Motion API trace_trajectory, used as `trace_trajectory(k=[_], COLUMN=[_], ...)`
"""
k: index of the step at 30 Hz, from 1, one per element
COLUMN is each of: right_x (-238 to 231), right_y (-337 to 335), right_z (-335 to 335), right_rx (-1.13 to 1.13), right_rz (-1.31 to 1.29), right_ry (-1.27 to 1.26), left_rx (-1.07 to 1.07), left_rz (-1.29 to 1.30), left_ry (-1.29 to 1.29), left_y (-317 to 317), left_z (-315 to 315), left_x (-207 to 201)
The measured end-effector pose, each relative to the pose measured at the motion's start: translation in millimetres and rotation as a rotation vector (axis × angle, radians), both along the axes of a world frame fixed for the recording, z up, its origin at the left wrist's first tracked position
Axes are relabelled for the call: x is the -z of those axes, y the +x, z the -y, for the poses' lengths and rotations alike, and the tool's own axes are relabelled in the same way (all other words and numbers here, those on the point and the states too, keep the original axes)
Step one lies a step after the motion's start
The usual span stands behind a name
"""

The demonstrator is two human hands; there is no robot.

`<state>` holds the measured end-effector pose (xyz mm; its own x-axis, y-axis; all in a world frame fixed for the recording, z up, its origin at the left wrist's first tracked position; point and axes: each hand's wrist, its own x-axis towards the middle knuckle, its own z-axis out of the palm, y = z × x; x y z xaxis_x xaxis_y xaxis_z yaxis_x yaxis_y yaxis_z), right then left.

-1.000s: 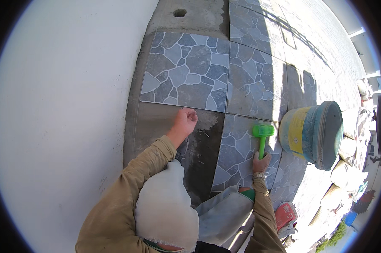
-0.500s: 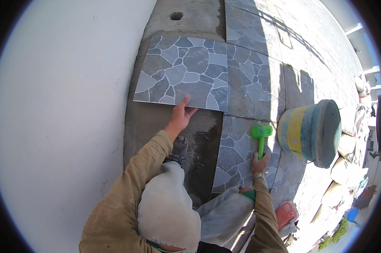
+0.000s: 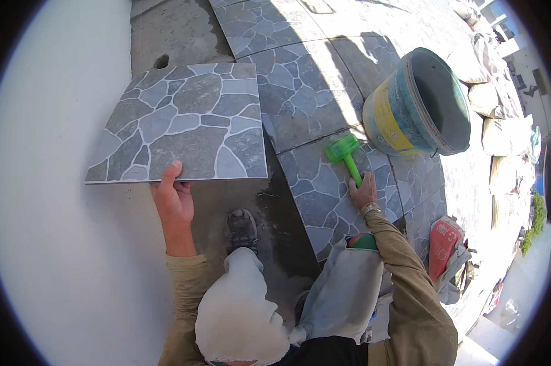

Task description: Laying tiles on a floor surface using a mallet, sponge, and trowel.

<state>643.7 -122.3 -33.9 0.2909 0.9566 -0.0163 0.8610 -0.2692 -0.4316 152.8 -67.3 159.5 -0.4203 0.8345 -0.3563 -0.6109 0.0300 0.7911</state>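
A large grey stone-patterned floor tile (image 3: 193, 116) with pale joint lines is raised off the floor, close to the white wall. My left hand (image 3: 174, 198) grips its near edge, thumb on top and fingers underneath. Over to the right, my right hand (image 3: 364, 190) is closed round the handle of a green mallet (image 3: 342, 148). The mallet's head rests on or just over the laid tiles (image 3: 312, 177); which of the two I cannot tell. Beneath the raised tile the floor is partly hidden.
A tall white wall (image 3: 56, 201) runs along the left. A dirty blue-green bucket (image 3: 397, 116) with a yellow label stands on the tiles. Bare concrete (image 3: 178, 30) with a hole lies beyond the tile. A red bag (image 3: 444, 244) sits right of my knee; several sacks (image 3: 501, 137) line the far right.
My left hand has lifted the tile and brought it nearer and toward the wall. The right hand still holds the mallet. My view has turned, shifting the bucket up the picture.
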Motion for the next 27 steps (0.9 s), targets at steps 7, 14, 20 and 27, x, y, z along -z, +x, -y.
trace_trajectory(k=[7,14,20,27], right_x=[2,-13,-22,-17], right_y=[4,7,9,12], right_z=[2,6,6,6], right_rx=[-0.039,0.009,0.033,0.012], right_rz=[0.007,-0.040,-0.041,-0.009], right_ry=[0.078,0.038,-0.014,-0.050], left_rx=[0.249,0.817,1.155,0.896], left_rz=[-0.546,-0.910,-1.419,-2.252], left_ry=[0.025,0.026,0.302,0.837], left_y=[12,103,243,371], left_z=[-59,-204,-305,-369], left_x=[-100,-183,-206,-180])
